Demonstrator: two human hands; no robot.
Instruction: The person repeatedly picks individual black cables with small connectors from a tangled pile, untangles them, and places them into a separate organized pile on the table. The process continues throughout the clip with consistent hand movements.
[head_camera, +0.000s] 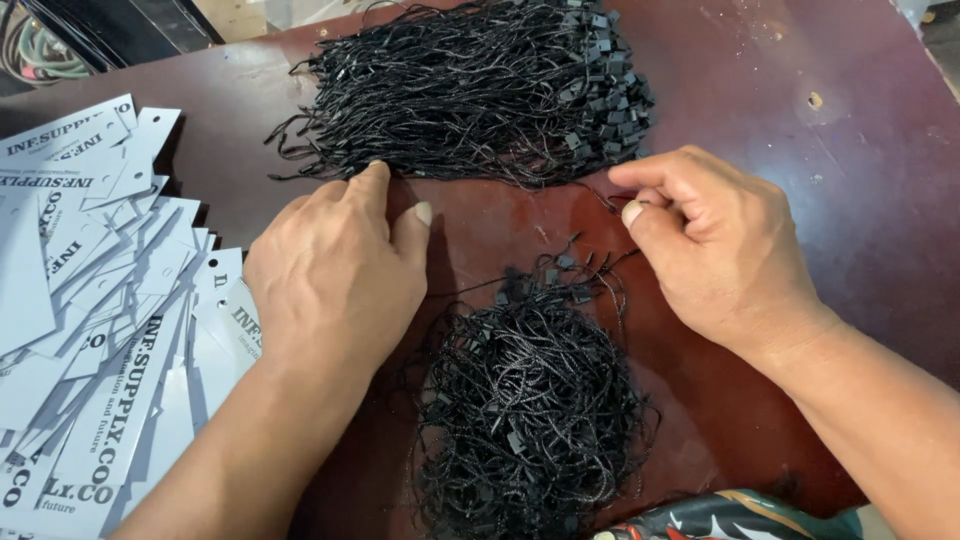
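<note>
My left hand lies palm down on the dark red table. Its fingertips press on the near edge of a large bundle of black string loops with small plastic locks. My right hand is to the right of it, thumb and forefinger pinched on a single thin black string at the bundle's near right edge. Between my forearms lies a second, tangled heap of the same black strings.
A spread pile of white paper hang tags with dark lettering covers the table's left side. A patterned cloth shows at the bottom edge. Cables lie beyond the table's far left corner.
</note>
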